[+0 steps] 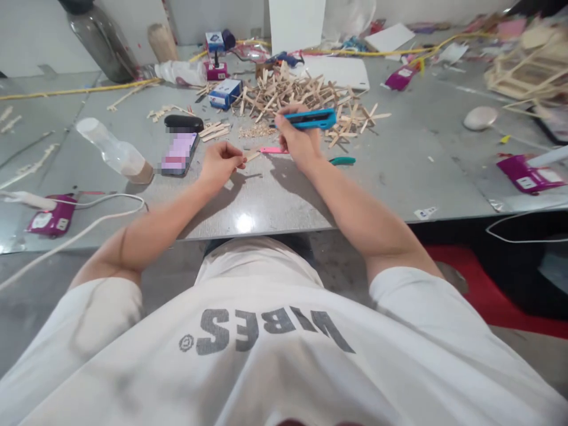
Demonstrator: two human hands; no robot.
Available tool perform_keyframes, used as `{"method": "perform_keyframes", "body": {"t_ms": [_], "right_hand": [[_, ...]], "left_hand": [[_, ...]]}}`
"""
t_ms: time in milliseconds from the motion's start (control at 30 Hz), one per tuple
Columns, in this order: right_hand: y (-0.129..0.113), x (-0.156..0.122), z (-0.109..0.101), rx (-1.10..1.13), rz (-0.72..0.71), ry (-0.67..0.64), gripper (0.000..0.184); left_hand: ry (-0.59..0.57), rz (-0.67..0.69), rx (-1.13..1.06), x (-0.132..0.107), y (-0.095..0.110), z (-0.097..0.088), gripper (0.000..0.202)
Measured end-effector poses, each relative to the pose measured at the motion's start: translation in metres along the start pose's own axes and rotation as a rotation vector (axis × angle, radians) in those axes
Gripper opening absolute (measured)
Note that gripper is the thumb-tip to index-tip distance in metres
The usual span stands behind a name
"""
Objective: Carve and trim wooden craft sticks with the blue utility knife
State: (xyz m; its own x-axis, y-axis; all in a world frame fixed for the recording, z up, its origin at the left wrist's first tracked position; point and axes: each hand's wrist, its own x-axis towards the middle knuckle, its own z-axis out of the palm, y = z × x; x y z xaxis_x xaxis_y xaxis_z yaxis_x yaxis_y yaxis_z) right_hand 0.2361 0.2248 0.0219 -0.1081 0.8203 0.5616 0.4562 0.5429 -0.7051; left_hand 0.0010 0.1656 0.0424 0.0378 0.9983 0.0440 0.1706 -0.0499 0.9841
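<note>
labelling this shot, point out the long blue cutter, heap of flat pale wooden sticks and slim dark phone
Long blue cutter (313, 119): head view, middle of its body.
Heap of flat pale wooden sticks (293, 90): head view, mid-heap.
Slim dark phone (178, 155): head view, lit screen.

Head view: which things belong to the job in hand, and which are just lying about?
Likely part of the job: wooden stick in the left hand; blue cutter in the right hand; pile of sticks; wood chips.

Apparently just lying about: phone; black case; grey bottle; nearer blue box.
</note>
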Motion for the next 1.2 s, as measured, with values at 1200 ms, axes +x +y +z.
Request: {"method": "perform_keyframes", "body": {"t_ms": [1200], "right_hand": [[-0.048, -0.041, 0.000, 0.619, 0.438, -0.293, 0.050]], "left_hand": [[-0.214, -0.255, -0.540, -0.026, 0.011, 0.005, 0.042]]}}
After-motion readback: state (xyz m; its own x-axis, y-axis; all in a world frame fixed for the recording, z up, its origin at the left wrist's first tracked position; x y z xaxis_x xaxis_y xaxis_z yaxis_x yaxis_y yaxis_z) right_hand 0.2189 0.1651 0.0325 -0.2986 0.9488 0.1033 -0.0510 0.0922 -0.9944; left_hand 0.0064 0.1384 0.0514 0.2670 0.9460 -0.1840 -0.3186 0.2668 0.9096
